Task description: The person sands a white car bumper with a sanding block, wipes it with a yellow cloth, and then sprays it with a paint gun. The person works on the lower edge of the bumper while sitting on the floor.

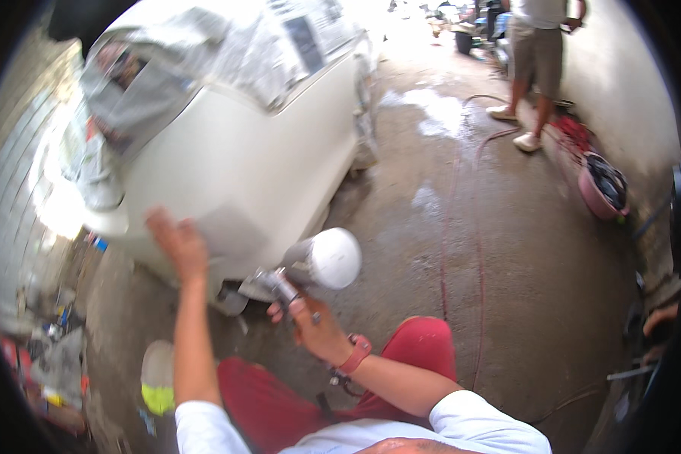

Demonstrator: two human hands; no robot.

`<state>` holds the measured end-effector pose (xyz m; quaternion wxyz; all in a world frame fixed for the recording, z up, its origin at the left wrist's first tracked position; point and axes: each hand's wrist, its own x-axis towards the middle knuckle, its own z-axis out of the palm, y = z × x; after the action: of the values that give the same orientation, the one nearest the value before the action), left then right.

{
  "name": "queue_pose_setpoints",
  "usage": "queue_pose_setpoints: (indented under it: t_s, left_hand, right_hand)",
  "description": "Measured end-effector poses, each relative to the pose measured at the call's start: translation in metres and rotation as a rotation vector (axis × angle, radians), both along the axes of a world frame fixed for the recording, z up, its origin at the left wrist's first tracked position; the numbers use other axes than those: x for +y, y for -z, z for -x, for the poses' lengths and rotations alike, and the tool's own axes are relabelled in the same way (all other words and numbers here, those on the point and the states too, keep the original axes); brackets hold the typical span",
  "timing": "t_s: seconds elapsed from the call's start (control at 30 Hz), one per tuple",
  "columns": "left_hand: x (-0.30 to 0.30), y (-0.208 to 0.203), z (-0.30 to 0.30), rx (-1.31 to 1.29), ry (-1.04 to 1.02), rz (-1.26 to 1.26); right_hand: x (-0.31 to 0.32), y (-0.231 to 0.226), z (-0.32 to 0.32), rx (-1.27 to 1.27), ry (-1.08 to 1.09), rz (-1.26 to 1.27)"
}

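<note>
My right hand point(319, 327) is wrapped round the handle of a metal paint spray gun point(278, 286). A cup with a round white lid point(335, 259) sits on top of the gun, tilted to the right. The gun's front end is by the lower corner of a white car body point(250, 163). My left hand point(180, 246), slightly blurred, is raised in front of the white panel with its fingers stretched out and nothing in them. Whether its fingertips touch the panel I cannot tell. A grey patch point(231, 233) shows on the panel between my hands.
Newspaper sheets point(242, 49) cover the car's upper part. A red hose point(480, 250) runs along the concrete floor point(533, 303). At the far right, a person point(536, 60) stands near a pink tub point(599, 198) with dark contents. Assorted clutter point(53, 363) lies at the left.
</note>
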<state>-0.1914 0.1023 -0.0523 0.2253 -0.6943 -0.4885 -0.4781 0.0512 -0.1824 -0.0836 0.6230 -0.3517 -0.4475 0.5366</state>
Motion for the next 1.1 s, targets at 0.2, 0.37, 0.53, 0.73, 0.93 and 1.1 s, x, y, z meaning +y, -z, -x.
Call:
queue_pose_setpoints:
  t_s: [0.2, 0.37, 0.53, 0.73, 0.93, 1.1]
  left_hand:
    - [-0.058, -0.002, -0.068, 0.631, 0.065, -0.012]
    - [-0.027, -0.094, -0.060, 0.783, 0.214, -0.062]
    - [-0.004, -0.187, -0.093, 0.783, 0.080, -0.233]
    - [-0.011, -0.145, -0.129, 1.137, -0.094, -0.057]
    - [-0.063, 0.004, -0.091, 1.318, 0.021, 0.097]
    - [-0.085, 0.066, -0.042, 1.284, 0.180, 0.364]
  right_hand:
    - [-0.003, -0.009, 0.001, 0.099, 0.018, -0.018]
    - [-0.004, -0.017, -0.001, 0.075, 0.023, -0.040]
    - [-0.003, -0.017, 0.002, 0.077, 0.065, -0.030]
    - [-0.003, -0.015, 0.000, 0.069, 0.133, -0.004]
    - [-0.002, -0.006, -0.003, 0.093, 0.139, 0.037]
    - [0.001, 0.004, -0.007, 0.098, 0.065, 0.067]
